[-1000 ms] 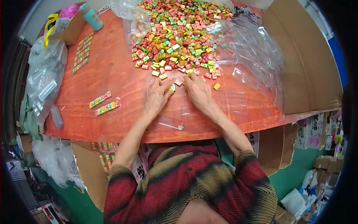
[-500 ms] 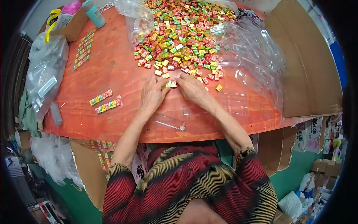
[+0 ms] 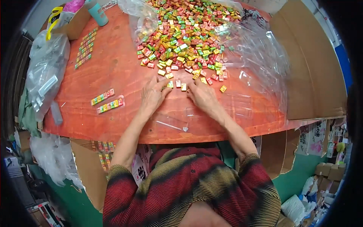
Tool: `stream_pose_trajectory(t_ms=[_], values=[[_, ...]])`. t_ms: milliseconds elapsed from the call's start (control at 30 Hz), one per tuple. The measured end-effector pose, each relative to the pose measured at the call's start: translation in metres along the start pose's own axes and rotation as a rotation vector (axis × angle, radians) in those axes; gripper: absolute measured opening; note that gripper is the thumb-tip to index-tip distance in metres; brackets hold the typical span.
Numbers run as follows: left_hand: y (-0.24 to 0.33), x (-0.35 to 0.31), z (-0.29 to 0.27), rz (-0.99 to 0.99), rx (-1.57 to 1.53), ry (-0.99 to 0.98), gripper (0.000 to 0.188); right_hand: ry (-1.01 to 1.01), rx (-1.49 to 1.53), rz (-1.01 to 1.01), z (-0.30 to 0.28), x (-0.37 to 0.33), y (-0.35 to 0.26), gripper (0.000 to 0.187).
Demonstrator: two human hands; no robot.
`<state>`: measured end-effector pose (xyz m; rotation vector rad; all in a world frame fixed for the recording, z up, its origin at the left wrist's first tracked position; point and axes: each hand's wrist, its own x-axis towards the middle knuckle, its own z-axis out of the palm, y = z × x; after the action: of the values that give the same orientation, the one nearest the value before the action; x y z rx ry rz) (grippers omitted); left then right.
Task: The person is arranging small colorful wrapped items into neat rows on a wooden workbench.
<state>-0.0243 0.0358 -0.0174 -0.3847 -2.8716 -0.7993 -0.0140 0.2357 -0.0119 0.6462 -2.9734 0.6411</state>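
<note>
My left hand [image 3: 153, 93] is closed at the near edge of a big heap of small candy-sized boxes [image 3: 185, 38] in red, yellow, green and orange. Its thumb and fingers pinch a small yellow-green box [image 3: 170, 84], partly covered by the fingertips. Just right of it, a red box [image 3: 178, 84] and a yellow box [image 3: 184, 87] stand apart on the table. My right hand [image 3: 204, 94] is beside the yellow box, thumb and fingers apart, its fingertips near the loose boxes at the heap's edge.
Two filled rows of boxes [image 3: 110, 105] lie on the left; more rows [image 3: 86, 49] lie farther back. Clear plastic trays [image 3: 170, 122] are near my forearms. Plastic bags [image 3: 261, 56] and a cardboard box [image 3: 314, 68] flank the right, a turquoise bottle [image 3: 96, 13] the far left.
My right hand has moved slightly right, away from the left hand. The red and yellow boxes now show separately in the gap between the hands.
</note>
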Motion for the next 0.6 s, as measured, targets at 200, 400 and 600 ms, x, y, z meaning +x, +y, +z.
stream_pose_trajectory(t_ms=[200, 400, 600], values=[[0.002, 0.003, -0.003, 0.022, -0.001, -0.021, 0.03, 0.044, 0.013, 0.095, 0.006, 0.008, 0.002, 0.023], [-0.008, 0.009, -0.004, 0.148, -0.071, -0.065, 0.034, -0.002, 0.131, -0.091, 0.0, 0.019, 0.005, 0.029], [-0.01, 0.014, -0.002, 0.165, -0.064, -0.056, 0.035, -0.017, 0.085, -0.098, 0.004, 0.027, -0.005, 0.034]])
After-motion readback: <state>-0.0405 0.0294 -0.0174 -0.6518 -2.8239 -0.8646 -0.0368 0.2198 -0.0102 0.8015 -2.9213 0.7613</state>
